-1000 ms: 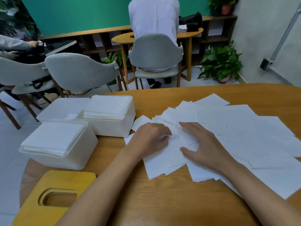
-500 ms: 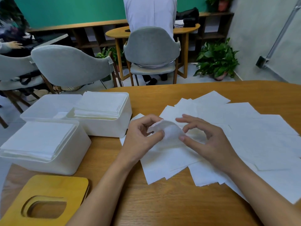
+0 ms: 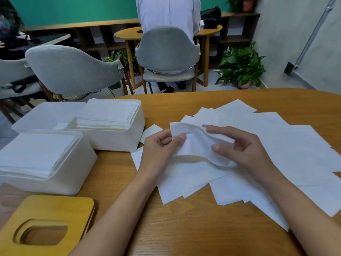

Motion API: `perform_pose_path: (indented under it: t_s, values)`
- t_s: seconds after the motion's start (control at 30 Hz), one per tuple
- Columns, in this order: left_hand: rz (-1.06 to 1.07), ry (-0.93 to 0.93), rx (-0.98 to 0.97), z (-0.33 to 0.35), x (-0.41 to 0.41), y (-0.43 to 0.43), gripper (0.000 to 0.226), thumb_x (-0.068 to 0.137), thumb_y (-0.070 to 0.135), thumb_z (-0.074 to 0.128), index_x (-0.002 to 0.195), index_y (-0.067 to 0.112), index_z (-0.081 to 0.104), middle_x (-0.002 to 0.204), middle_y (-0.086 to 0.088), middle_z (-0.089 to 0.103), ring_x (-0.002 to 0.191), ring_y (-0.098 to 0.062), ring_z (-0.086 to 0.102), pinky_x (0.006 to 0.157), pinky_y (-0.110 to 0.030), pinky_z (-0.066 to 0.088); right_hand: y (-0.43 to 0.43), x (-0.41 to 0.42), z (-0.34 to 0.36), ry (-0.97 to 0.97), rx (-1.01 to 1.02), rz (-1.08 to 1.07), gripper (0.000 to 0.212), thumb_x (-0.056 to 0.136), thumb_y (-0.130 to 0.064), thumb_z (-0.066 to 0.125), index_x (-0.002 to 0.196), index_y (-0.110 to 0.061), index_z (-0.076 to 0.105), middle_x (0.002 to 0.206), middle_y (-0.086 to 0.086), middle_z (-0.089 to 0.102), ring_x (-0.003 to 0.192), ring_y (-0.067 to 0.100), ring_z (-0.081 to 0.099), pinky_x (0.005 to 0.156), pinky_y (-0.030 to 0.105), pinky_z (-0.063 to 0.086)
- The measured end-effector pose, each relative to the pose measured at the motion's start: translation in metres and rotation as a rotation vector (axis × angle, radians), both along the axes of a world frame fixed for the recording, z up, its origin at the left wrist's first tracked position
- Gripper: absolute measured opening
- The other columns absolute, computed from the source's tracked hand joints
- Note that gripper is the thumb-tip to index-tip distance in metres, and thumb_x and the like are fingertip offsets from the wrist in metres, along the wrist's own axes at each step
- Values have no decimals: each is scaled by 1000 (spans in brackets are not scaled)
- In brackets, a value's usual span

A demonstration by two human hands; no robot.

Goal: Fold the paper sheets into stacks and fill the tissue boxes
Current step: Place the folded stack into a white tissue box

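I have one lifted sheet (image 3: 193, 146) up off the desk (image 3: 184, 228). Both hands hold it just above the left end of the loose sheets (image 3: 286, 145), which lie fanned and overlapping across the right half of the desk. My left hand (image 3: 158, 147) pinches the sheet near its far-left corner, thumb pressed against the curled fingers (image 3: 181, 137). My right hand (image 3: 247, 154) takes the right side, thumb on the near face and the other fingers curved over the far edge. Both sets of fingers are drawn narrow and closed on paper, not spread.

The sheet sags and ripples between the two grips, so I judge it very light and limp, more tissue than card. It has no stiffness to carry a fold line by itself, and a hard pull would probably crumple or tear it. I would hold it lightly at opposite edges or corners, then lay it flat and press the crease against the desk. A neighbouring sheet could cling and ride along, so I'd watch for that.

At the left stand three white tissue boxes. The near box (image 3: 60, 182) and the middle box (image 3: 120, 143) each hold a folded stack up to the rim. The far box (image 3: 46, 115) looks mostly unfilled, though I cannot tell what lies low inside it. A yellow wooden lid (image 3: 55, 209) with an oval slot lies at the near left.
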State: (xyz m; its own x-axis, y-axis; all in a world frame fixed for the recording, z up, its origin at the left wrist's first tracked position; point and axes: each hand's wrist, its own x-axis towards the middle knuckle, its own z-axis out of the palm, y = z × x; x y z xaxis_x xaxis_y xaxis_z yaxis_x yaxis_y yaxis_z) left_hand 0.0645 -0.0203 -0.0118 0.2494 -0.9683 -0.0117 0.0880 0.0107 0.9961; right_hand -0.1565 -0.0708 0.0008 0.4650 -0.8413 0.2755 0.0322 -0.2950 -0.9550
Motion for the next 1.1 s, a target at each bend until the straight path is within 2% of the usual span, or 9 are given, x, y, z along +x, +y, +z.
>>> perform_pose_path:
  t_s: [0.1,0.2,0.3,0.43,0.5,0.63,0.7,0.9,1.1]
  values:
    - [-7,59,32,-3,-1,-1,22,97,21,75,117,13,78,109,-12,80,104,-33,77,99,-58,58,0,2,-2,-5,-2,-39,77,84,-10,78,150,-34,49,137,-6,68,128,16,63,99,31,56]
    - [30,94,63,-7,2,-4,21,97,22,74,116,12,78,109,-14,80,104,-36,76,101,-63,55,2,4,-3,-98,37,-32,96,82,-8,76,156,-44,27,124,1,74,117,20,70,87,30,60]
    - [26,141,71,-8,3,-4,22,98,21,73,116,9,78,110,-15,79,105,-37,76,102,-63,55,4,2,-1,-83,2,-24,78,85,-3,74,150,-34,43,120,-4,74,113,15,71,84,27,60]
    - [-40,110,49,-6,1,-1,23,99,22,72,117,10,77,108,-14,80,103,-34,76,100,-59,57,5,-2,-1,120,-91,-53,25,89,-1,74,111,-13,79,87,-22,76,86,-9,67,75,7,46]
    - [-67,-39,3,-5,-2,1,21,100,24,72,117,14,77,105,-9,81,101,-29,77,95,-54,60,2,-4,-5,150,-61,-73,20,91,-6,75,106,-17,82,101,-18,79,102,-5,69,84,9,48]
    - [41,-780,-201,-17,-3,-1,29,89,44,80,112,27,72,93,15,72,88,-7,66,73,-20,50,-7,-8,-13,131,-19,-240,26,95,-3,70,108,-23,82,110,-17,78,112,-3,67,98,15,51]
    - [-32,-963,-233,-19,0,-1,40,81,62,78,108,33,68,95,20,66,89,-5,61,74,-20,48,-9,-9,-15,139,-22,-291,28,96,-3,69,110,-25,81,113,-18,77,115,-3,66,104,22,50]
    - [-358,-1133,-291,-14,-6,8,52,70,72,83,103,34,68,105,24,57,101,-3,54,89,-26,45,-11,-9,-17,155,-24,-369,31,96,-7,68,110,-31,81,114,-24,75,117,-6,63,107,27,48]
    - [-361,-1082,-377,-16,-14,10,15,89,42,75,99,31,79,105,18,68,103,-4,61,90,-37,49,-11,-12,-15,160,-84,-306,28,96,-7,70,114,-26,79,117,-21,75,119,-6,63,103,13,46]
